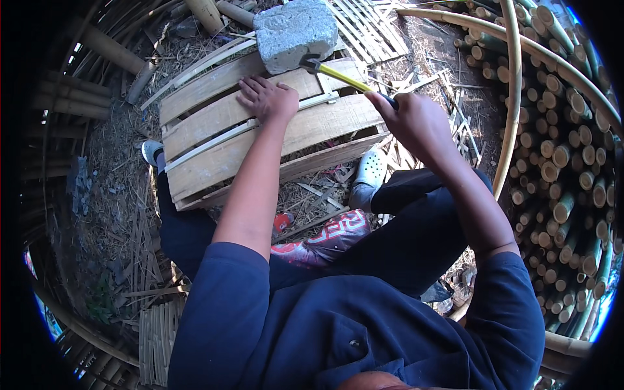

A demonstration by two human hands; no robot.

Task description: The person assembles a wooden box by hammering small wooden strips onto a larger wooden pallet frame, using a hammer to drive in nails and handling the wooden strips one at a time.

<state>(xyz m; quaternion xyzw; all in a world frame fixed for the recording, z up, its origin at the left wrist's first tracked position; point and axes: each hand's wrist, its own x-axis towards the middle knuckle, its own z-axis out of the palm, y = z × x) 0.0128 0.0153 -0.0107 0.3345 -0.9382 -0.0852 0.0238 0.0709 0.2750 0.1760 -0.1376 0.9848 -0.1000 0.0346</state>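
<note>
concrete block (pixel 294 31) ahead, slats (pixel 260 123) open

Dirt floor strewn with dry straw and bamboo offcuts (pixel 123 214), stacked cut bamboo poles (pixel 559 169) at right, woven bamboo mat (pixel 370 26) at top, sunlight overall

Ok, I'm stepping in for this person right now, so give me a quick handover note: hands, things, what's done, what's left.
Left hand: flat on the wooden slat panel, pressing it down.
Right hand: gripping the yellow-handled hammer, head up by the grey stone block resting on the panel's far edge.
Done: wide slats lie side by side with thin strips across them.
Left: judging by the pose, probably more hammering near the block; no nail visible.
</note>
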